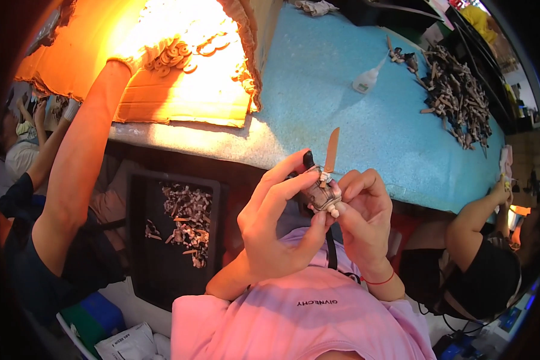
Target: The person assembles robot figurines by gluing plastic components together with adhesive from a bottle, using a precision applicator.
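Note:
A small toy figure (pixel 319 195) with a dark, greyish body is held up in front of my chest. It is tilted, and a round pale knob, perhaps its head, points down toward me. A flat tan blade (pixel 332 151) stands up from its far side. My left hand (pixel 276 210) is closed on the figure's left side, fingers over the top and thumb beneath. From the other side, my right hand (pixel 366 210) pinches the figure near the pale end. My fingertips hide part of it, so the finer details cannot be made out.
A blue table (pixel 318 78) bears a white glue bottle (pixel 366 79) and a heap of similar figures (pixel 459 96). At left, another person's gloved hand (pixel 135 55) reaches to tan rings (pixel 177 57) in a brightly lit cardboard box (pixel 162 111). A black tray (pixel 147 264) holds more figures.

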Demonstrator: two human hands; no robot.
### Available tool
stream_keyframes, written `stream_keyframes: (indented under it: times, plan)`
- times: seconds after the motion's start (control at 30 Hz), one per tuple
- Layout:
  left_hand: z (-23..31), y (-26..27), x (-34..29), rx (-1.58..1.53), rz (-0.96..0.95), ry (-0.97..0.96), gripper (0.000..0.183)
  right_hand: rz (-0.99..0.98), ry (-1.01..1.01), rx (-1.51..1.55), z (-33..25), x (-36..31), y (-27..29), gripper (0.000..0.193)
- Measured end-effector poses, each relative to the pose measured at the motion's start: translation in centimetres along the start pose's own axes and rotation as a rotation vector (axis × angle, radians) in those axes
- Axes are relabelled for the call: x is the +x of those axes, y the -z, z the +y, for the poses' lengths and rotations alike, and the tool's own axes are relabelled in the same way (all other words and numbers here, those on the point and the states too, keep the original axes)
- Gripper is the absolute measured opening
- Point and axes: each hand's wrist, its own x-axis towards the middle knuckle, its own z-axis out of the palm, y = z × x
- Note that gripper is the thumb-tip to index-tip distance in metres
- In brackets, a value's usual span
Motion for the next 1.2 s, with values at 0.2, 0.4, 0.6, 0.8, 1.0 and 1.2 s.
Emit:
stream_keyframes:
  times: [0.2,0.4,0.6,0.8,1.0,1.2]
  plan:
    - [-0.1,0.0,0.3,-0.007,-0.016,0.008,0.041,-0.018,-0.019,-0.003,0.2,0.0,0.3,0.018]
    - [0.2,0.1,0.5,0.017,-0.061,0.045,0.041,-0.023,-0.048,0.000,0.4,-0.3,0.8,0.021]
    - [0.6,0.2,0.6,0.000,-0.120,0.103,0.042,-0.090,-0.104,-0.096,-1.8,0.1,1.1,0.028]
    - [0.9,0.0,0.7,-0.008,-0.161,0.091,0.044,-0.139,-0.165,-0.237,-3.6,0.6,1.2,0.037]
    - [1.3,-0.1,0.9,0.053,-0.220,0.028,0.043,-0.157,-0.180,-0.276,-4.3,1.0,1.2,0.041]
    - [1.7,-0.3,1.2,0.152,-0.225,-0.062,0.041,-0.196,-0.121,-0.241,-3.9,1.1,1.6,0.046]
